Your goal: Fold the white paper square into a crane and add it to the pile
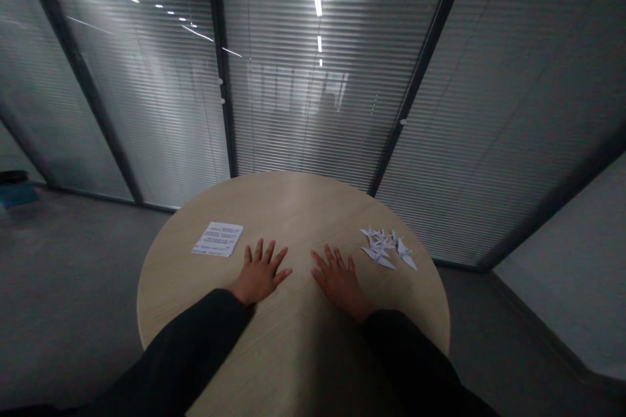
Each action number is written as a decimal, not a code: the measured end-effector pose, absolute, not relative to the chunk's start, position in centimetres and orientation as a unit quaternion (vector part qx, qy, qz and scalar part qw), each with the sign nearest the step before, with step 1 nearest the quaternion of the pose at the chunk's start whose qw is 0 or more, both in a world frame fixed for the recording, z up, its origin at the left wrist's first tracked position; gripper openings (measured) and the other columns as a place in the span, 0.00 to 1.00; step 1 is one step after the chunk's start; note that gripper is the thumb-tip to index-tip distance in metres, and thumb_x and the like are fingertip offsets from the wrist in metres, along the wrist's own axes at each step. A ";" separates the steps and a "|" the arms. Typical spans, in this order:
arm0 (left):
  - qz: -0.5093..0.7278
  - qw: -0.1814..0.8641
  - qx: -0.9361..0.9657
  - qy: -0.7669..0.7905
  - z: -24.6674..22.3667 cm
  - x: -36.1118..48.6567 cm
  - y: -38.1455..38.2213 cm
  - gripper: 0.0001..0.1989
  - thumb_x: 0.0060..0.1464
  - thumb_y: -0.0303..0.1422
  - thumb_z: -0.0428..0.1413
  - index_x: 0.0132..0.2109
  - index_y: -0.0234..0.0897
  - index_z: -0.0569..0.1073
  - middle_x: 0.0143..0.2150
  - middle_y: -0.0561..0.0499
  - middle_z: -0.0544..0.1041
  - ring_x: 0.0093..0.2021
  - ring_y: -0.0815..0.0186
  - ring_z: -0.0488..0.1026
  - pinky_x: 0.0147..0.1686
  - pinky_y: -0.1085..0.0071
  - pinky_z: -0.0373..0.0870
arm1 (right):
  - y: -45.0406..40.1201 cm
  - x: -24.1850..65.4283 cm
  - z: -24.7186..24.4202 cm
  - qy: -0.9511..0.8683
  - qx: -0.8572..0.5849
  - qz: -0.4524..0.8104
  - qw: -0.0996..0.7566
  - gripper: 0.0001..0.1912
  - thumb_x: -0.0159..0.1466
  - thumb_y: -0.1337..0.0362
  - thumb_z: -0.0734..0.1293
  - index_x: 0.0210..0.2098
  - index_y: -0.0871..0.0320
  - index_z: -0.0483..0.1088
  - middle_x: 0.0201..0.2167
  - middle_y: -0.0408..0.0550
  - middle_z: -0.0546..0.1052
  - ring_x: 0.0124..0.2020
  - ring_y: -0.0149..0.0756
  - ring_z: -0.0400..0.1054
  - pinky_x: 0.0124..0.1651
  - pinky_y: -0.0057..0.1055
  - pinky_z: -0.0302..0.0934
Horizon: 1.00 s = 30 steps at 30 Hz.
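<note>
Palm down on the round wooden table (293, 208), my left hand (259, 273) has its fingers spread and holds nothing. Beyond it to the left lies a small stack of white paper sheets (218, 239) with printed lines of text. My right hand (340, 279) also lies flat, fingers apart, with nothing in it. To its right is a small heap of folded white paper cranes (379, 244), apart from the fingers. Neither hand touches the paper.
Behind the table stands a glass partition with closed blinds (313, 130) and dark frames (222, 71). A blue bin with a dark top (17, 192) is on the grey floor (73, 287) at far left. A pale wall (577, 267) rises at right.
</note>
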State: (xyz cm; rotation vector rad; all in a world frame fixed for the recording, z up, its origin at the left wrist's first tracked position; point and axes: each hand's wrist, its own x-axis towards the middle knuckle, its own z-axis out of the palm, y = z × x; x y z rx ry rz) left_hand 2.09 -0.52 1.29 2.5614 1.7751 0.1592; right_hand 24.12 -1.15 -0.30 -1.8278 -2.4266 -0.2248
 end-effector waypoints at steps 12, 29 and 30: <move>0.052 0.012 0.826 0.561 1.6 2.1 -0.5 0.33 0.62 0.53 0.36 0.67 0.43 0.56 0.69 0.39 0.52 0.68 0.39 0.43 0.60 0.38 0.43 | -1.0 24.4 -0.4 -0.793 -0.601 -0.071 0.072 0.25 0.69 0.54 0.54 0.64 0.52 0.58 0.66 0.57 0.58 0.66 0.55 0.51 0.61 0.60 0.47; 0.145 0.026 0.858 0.492 3.2 1.0 -0.9 0.19 0.66 0.34 0.41 0.47 0.37 0.77 0.42 0.46 0.78 0.45 0.61 0.72 0.47 0.64 0.70 | -0.8 27.3 0.0 -0.782 -0.584 -0.023 0.218 0.20 0.69 0.64 0.52 0.44 0.58 0.75 0.45 0.53 0.79 0.47 0.40 0.71 0.53 0.37 0.61; 0.149 0.020 0.858 0.491 2.9 0.6 -1.1 0.19 0.66 0.35 0.42 0.50 0.38 0.75 0.45 0.45 0.78 0.47 0.61 0.71 0.49 0.63 0.69 | -0.9 27.8 -0.4 -0.784 -0.579 -0.027 0.221 0.21 0.70 0.63 0.52 0.47 0.59 0.74 0.48 0.53 0.77 0.51 0.41 0.69 0.57 0.38 0.59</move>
